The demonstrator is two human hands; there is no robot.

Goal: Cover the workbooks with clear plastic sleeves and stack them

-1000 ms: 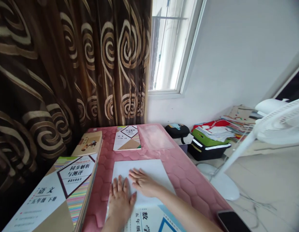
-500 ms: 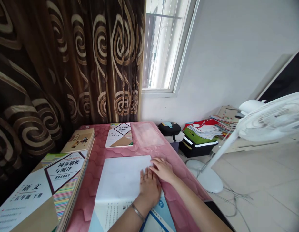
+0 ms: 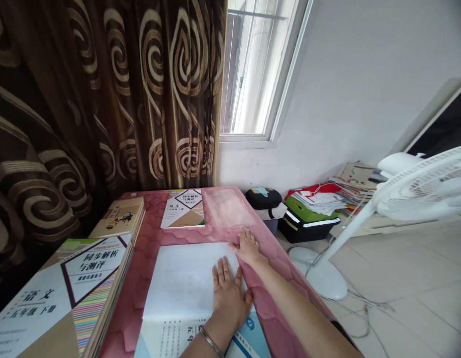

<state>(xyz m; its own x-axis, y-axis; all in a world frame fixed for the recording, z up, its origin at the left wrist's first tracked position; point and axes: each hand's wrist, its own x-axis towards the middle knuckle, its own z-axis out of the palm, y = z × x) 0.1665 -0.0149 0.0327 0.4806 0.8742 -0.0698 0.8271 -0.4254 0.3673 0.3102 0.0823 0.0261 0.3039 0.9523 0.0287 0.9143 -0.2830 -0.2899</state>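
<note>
A white sheet [image 3: 185, 278] lies flat on the pink quilted surface in front of me. At its near end is a blue-and-white printed book cover [image 3: 166, 338], running out of the bottom of the view. My left hand [image 3: 230, 296], with a silver bangle at the wrist, is pressed palm down on the sheet's right side, fingers spread. Beyond it my right hand [image 3: 248, 247] is open, its thumb at the sheet's far right corner and its fingers over the pink cover. Neither hand grasps anything that I can see.
A stack of books [image 3: 62, 293] stands at the left, and one workbook [image 3: 183, 209] lies at the far side of the pink cover [image 3: 140, 268]. Brown patterned curtains [image 3: 159, 89] hang behind. To the right are a white fan [image 3: 349, 233], floor cables and a black-and-green box [image 3: 308, 219].
My right hand has slid outward, away from my left hand, to the sheet's corner and onto the pink cover. The left hand's fingers have spread, with the thumb now out to the right.
</note>
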